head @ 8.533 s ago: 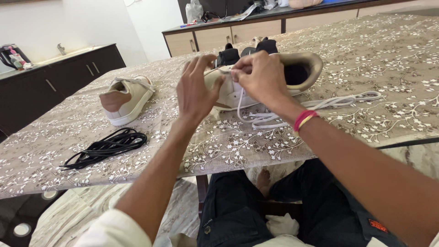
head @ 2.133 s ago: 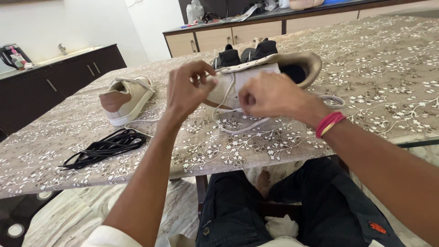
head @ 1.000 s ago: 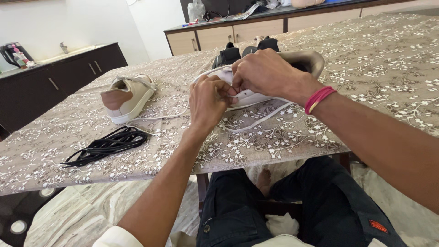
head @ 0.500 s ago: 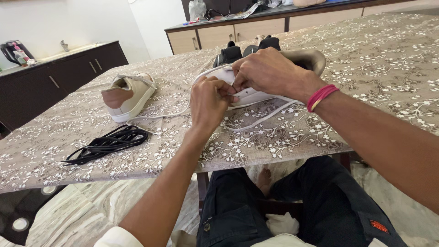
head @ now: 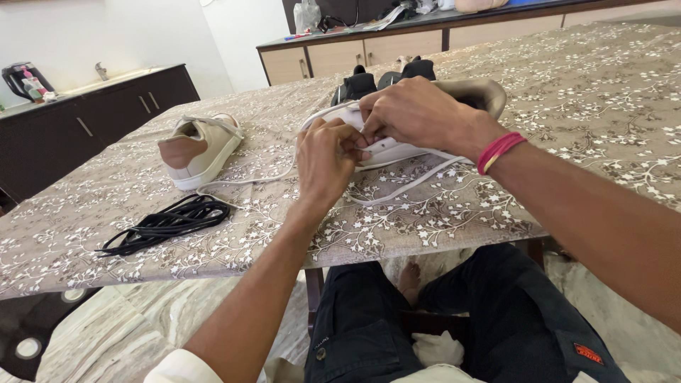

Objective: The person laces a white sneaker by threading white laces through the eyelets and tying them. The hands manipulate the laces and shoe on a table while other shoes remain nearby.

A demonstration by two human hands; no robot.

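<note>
Both hands pinch at white lace [head: 418,179] on beige sneaker [head: 397,145], centre of patterned table [head: 603,106]: left hand [head: 328,156] near side, right hand [head: 418,113] on top. Second sneaker [head: 202,147] left; black laces [head: 167,223] near-left.

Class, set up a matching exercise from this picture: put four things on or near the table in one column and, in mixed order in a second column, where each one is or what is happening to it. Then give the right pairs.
Things
1. Near shoe
2. Far shoe
3. Black laces
4. Kettle

Places or states
A. On the dark counter at far left
B. Bundled loose on the tablecloth, near the front edge
C. Under both hands, the left hand and right hand, with a white lace trailing
D. Standing alone at the left, untouched

Pairs: 1-C, 2-D, 3-B, 4-A
</note>
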